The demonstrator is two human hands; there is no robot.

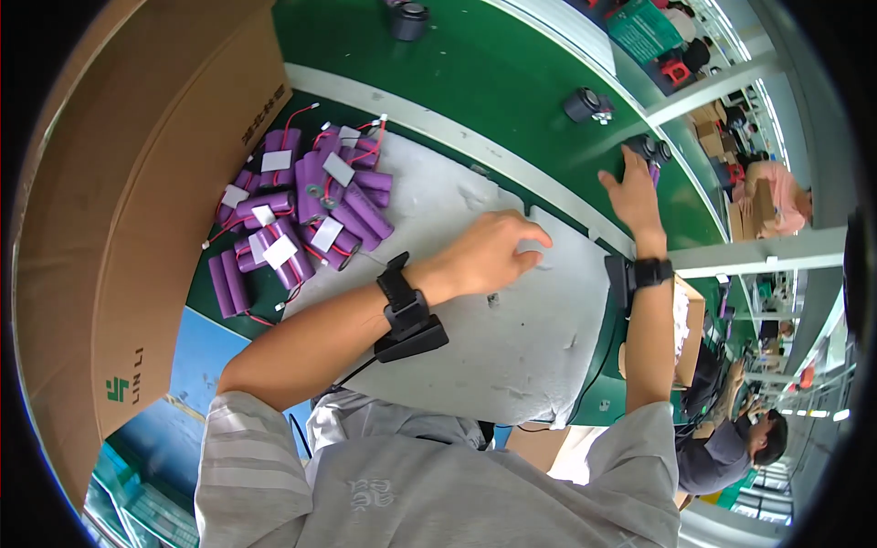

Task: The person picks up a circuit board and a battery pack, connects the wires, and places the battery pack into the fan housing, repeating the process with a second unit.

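Note:
My left hand [496, 253] is over the white foam sheet [438, 356], its thumb and index finger apart with nothing between them. My right hand [635, 196] is stretched out over the green surface [512, 100] at the upper right. Its thumb stands away from the fingers, and the fingertips reach a small black round device [646, 146]. Something purple shows just beside that hand. Whether the fingers touch the device or only overlap it in view, I cannot tell. Left of the foam lies a pile of purple battery packs [356, 215] with white labels and red and black leads.
A tall cardboard box [164, 183] stands along the left side. Other black devices sit on the green surface, one at the top [408, 20] and one at the right [582, 105]. Past the right forearm is an open carton [692, 333]. Co-workers sit farther right.

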